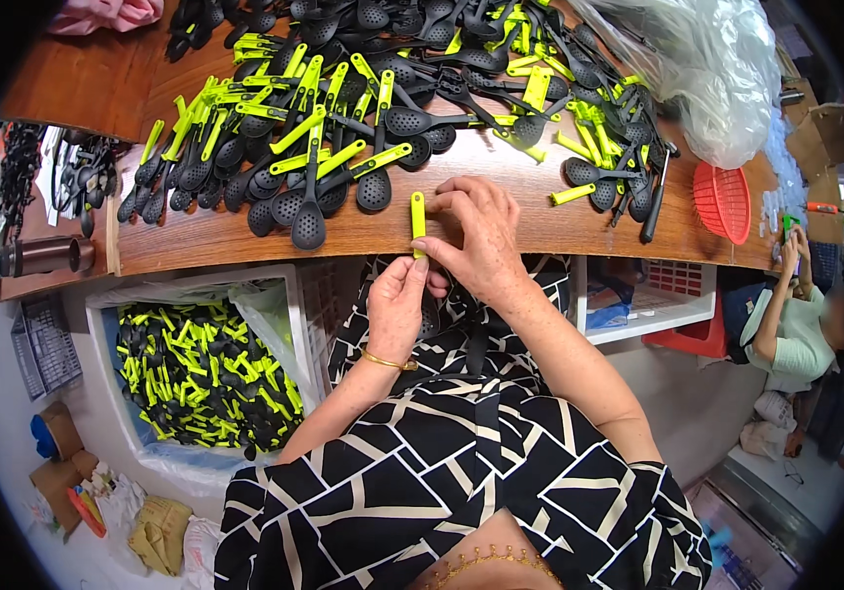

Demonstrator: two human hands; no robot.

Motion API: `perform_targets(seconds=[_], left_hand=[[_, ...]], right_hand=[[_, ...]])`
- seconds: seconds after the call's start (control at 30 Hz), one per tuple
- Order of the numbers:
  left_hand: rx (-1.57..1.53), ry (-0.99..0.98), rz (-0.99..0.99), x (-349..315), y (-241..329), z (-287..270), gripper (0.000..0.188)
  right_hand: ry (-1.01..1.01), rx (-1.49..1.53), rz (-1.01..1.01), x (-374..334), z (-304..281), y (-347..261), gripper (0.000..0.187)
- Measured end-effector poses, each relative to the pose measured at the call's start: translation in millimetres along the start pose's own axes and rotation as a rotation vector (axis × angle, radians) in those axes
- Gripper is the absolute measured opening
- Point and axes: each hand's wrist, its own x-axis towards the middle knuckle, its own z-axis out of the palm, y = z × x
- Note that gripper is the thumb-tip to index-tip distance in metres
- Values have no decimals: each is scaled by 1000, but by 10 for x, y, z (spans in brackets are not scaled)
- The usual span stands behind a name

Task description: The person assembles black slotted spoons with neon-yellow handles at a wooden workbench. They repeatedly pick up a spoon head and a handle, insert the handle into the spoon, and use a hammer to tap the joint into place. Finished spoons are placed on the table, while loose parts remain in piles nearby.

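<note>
Both my hands hold one black slotted spoon by its lime-green handle at the table's front edge. My right hand pinches the handle from the right, fingers over its upper part. My left hand grips it from below; the spoon's black head is hidden under my hands, near my lap. A big heap of black slotted spoons with green handles covers the wooden table just beyond my hands.
A white crate lined with plastic and full of the same spoons stands at my left below the table. A clear plastic bag and a red basket lie at the right. Another person sits at the far right.
</note>
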Motion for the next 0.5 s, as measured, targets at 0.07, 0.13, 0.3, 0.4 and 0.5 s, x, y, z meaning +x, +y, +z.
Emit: perform_targets(seconds=[0.07, 0.13, 0.3, 0.4, 0.5], left_hand=[[43, -26, 35, 23, -94, -65, 24], [48, -18, 71, 32, -152, -70, 24], [-80, -63, 3, 67, -14, -20, 27], [-95, -39, -125, 14, 57, -119, 25], [-123, 38, -95, -139, 151, -157, 26]], right_hand=[[-12, 8, -4, -31, 51, 13, 49], [0, -17, -11, -67, 81, 1, 48], [-20, 12, -44, -69, 83, 39, 40], [-32, 69, -52, -36, 98, 76, 29], [-90, 144, -37, -123, 101, 36, 26]])
